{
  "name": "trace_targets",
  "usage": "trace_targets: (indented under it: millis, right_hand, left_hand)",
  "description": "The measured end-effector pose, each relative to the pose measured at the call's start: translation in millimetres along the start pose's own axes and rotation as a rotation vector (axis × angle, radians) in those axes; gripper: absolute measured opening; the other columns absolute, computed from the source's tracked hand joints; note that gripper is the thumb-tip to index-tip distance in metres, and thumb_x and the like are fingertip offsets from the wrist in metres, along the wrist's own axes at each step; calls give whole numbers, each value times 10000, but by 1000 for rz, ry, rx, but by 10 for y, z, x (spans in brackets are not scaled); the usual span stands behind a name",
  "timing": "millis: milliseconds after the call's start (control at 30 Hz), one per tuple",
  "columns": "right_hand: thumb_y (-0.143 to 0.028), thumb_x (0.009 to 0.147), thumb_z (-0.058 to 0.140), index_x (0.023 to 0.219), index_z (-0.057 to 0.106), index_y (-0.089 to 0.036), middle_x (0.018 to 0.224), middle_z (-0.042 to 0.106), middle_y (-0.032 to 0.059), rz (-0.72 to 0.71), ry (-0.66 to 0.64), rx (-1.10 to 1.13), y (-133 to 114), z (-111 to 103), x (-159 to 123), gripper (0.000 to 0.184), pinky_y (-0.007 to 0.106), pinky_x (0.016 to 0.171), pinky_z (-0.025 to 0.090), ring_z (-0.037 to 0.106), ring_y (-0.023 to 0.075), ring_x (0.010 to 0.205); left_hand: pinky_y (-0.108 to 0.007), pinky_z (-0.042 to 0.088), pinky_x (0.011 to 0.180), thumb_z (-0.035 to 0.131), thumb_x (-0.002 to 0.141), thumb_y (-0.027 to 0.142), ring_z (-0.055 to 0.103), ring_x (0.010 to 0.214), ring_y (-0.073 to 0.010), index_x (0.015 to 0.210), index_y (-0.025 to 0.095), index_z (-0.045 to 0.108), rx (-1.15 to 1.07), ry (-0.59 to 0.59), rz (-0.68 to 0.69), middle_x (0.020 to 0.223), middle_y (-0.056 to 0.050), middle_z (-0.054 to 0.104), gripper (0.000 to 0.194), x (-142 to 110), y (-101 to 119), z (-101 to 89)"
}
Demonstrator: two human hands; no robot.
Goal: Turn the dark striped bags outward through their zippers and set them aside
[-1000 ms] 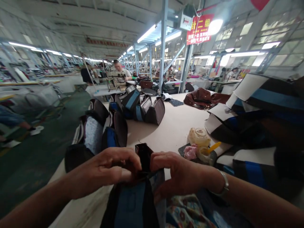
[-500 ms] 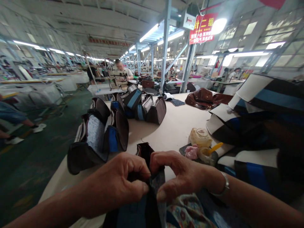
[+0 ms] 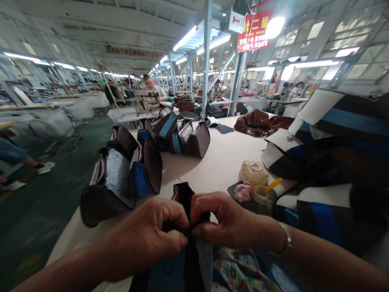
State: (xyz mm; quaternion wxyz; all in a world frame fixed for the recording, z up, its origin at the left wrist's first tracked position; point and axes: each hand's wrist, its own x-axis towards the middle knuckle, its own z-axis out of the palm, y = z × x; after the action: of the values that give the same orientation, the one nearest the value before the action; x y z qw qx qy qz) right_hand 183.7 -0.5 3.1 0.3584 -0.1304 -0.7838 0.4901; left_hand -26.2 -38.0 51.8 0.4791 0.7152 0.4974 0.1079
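Close in front of me stands a dark bag piece [image 3: 167,269] with a blue panel and a pale lining. My left hand [image 3: 165,227] pinches its upper edge between thumb and bent fingers. From the other side my right hand [image 3: 217,219], with a silver bangle on its wrist, pinches the same edge, and the two hands' fingertips nearly meet. The bag's far end [image 3: 183,192] rises behind the hands. What lies right between the fingertips is dark and hard to make out. Flowered cloth [image 3: 240,269] shows below my right hand.
Several dark bag pieces with blue panels [image 3: 141,178] stand on the left of the pale table [image 3: 219,156]. A glue pot with a yellow stick [image 3: 272,186] sits right of centre, beside pink cloth [image 3: 242,192]. More bag pieces [image 3: 328,219] are stacked at right; brown leather [image 3: 253,121] lies behind.
My right thumb has moved up and in to the bag's edge, closing against the fingers beside my left hand. The view has shifted slightly.
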Motion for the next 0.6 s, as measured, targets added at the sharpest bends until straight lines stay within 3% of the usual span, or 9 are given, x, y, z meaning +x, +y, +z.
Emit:
trace_targets:
  millis: [133, 233, 433, 533, 600]
  right_hand:
    - [-7, 707, 619, 762, 605, -150, 766, 589, -11, -64, 53, -14, 14, 65, 4, 154, 187, 633, 440, 516, 86, 677]
    - [22, 679, 594, 758, 585, -155, 773, 581, -12, -141, 112, -71, 15, 104, 7, 195, 181, 644, 442, 514, 81, 680]
    - [-30, 788, 617, 821, 601, -166, 824, 594, 11, -198, 149, -168, 6, 132, -32, 140, 198, 673, 463, 556, 96, 736]
    - [-86, 870, 555, 875, 614, -156, 871, 594, 45, -317, 148, -409, 0, 145, -93, 92, 233, 652, 444, 546, 114, 746]
    - [-100, 894, 509, 863, 611, -161, 855, 583, 41, -397, 101, -685, -8, 154, -144, 123, 287, 646, 409, 493, 131, 707]
  left_hand:
    - [-258, 336, 572, 609, 795, 330, 472, 670, -141, 712, 173, 601, 47, 30, 10, 703, 25, 513, 178, -19, 14, 10]
    - [-250, 342, 572, 569, 821, 286, 515, 680, -140, 699, 171, 611, 155, 109, 40, 718, 17, 561, 173, -24, -6, 45]
    - [-246, 349, 586, 461, 872, 170, 571, 663, -119, 785, 179, 663, 443, 156, 337, 766, -6, 637, 220, -90, -91, 78]
    - [-262, 332, 579, 430, 897, 173, 560, 658, -130, 836, 184, 670, 536, 174, 395, 795, -21, 642, 248, -153, -134, 72]
    - [-253, 338, 597, 458, 875, 166, 561, 671, -124, 836, 192, 673, 450, 130, 351, 787, -3, 634, 220, -184, -153, 54]
